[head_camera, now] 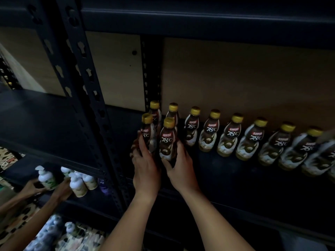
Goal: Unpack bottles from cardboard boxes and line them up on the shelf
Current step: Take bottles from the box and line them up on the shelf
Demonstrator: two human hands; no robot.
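A shop stockroom or store aisle, dimly lit. Dark slotted-steel racking [85, 73] with a plain board backing [244, 78] carries a long row of identical yellow-capped coffee drink bottles [253, 138], all labels facing out, on a dark shelf [235, 178]. On a lower level to the left, another person's hands [59, 192] arrange white bottles [79, 185], with more packed goods [72, 236] below them
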